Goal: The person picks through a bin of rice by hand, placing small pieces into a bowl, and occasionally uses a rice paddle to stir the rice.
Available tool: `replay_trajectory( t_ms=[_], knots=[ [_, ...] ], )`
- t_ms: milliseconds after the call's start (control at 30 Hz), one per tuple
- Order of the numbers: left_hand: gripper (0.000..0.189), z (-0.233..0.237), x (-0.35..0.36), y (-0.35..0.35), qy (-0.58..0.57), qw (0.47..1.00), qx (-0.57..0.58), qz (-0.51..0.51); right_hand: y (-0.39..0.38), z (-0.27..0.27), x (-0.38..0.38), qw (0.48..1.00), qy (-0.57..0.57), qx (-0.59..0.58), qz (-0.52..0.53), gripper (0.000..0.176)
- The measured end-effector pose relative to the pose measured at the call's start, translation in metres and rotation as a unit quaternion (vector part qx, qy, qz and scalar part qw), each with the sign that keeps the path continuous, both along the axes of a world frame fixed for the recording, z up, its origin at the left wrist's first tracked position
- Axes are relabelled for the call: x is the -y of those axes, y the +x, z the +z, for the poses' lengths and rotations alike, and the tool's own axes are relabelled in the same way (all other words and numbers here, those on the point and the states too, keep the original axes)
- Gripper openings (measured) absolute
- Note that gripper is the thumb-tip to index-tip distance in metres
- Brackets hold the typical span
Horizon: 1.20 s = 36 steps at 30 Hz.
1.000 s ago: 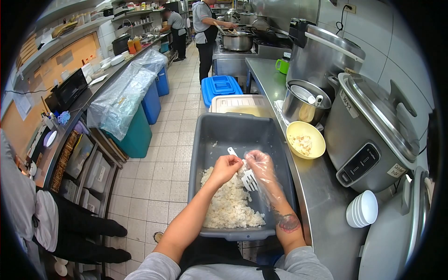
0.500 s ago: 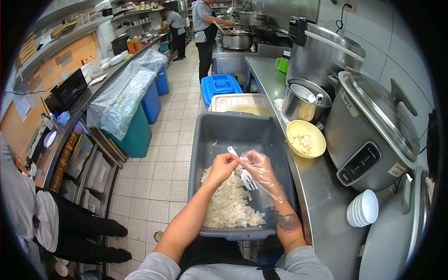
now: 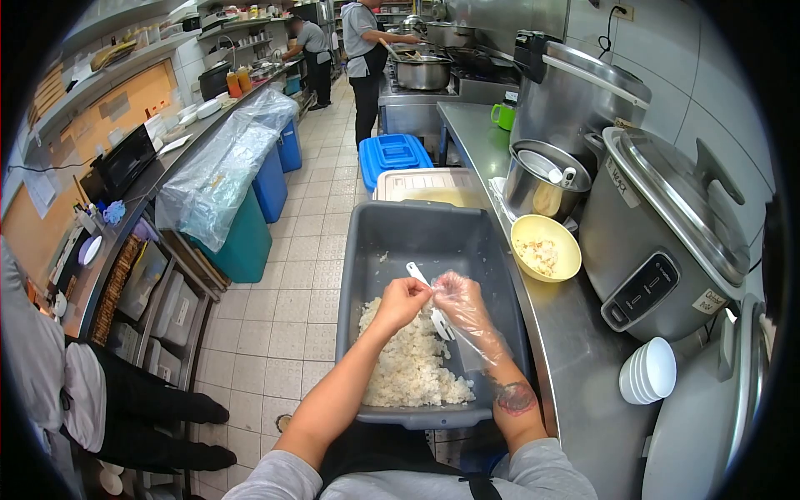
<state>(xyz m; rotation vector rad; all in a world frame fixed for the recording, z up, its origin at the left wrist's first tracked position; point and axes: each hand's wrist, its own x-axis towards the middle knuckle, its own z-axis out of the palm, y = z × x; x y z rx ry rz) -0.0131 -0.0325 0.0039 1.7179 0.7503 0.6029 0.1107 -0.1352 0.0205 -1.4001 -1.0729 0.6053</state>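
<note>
Rice, white and cooked (image 3: 412, 367), lies heaped in a grey rectangular plastic tub (image 3: 404, 233). Over the tub, the bare left hand (image 3: 402, 302) has its grip pinched on the clear plastic glove (image 3: 487, 340) covering the right hand (image 3: 459, 295); whether that grip holds the white plastic spatula (image 3: 442, 324), I cannot tell.

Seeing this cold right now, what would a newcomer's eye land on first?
First, the big gray tub at center, with white rice heaped in its near part. Above it, the bare left hand meets the right hand, which wears a clear glove, with a white spatula showing between them. Then, on the steel counter at right, the bulky rice cooker and a yellow bowl.
</note>
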Motion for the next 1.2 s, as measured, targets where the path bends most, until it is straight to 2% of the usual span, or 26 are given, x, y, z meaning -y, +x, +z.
replay_trajectory(
  t_ms=[200, 400, 700, 900, 1000, 1200],
  knots=[
    [0.021, -0.006, -0.002, 0.002, 0.017, 1.000, 0.018, 0.001, 0.001, 0.004, 0.002, 0.999, -0.024, 0.047, -0.011, 0.011],
    [0.015, -0.003, 0.000, 0.002, 0.011, 1.000, 0.010, -0.012, 0.004, -0.002, -0.001, 0.999, -0.021, 0.040, -0.015, 0.013],
    [0.020, -0.007, 0.000, 0.002, 0.003, 0.999, 0.036, -0.009, 0.001, 0.005, 0.000, 0.996, -0.029, 0.077, -0.039, 0.006],
    [0.015, -0.001, 0.001, 0.001, -0.002, 0.999, 0.019, -0.031, 0.004, -0.002, -0.001, 0.998, -0.034, 0.044, -0.020, 0.005],
    [0.015, -0.002, -0.002, 0.000, 0.020, 0.999, 0.021, -0.013, 0.007, -0.005, -0.002, 0.999, -0.015, -0.036, 0.036, 0.010],
    [0.015, 0.004, -0.003, -0.003, 0.022, 1.000, 0.013, -0.001, 0.006, -0.011, -0.006, 0.999, -0.015, -0.029, 0.030, 0.014]
  ],
)
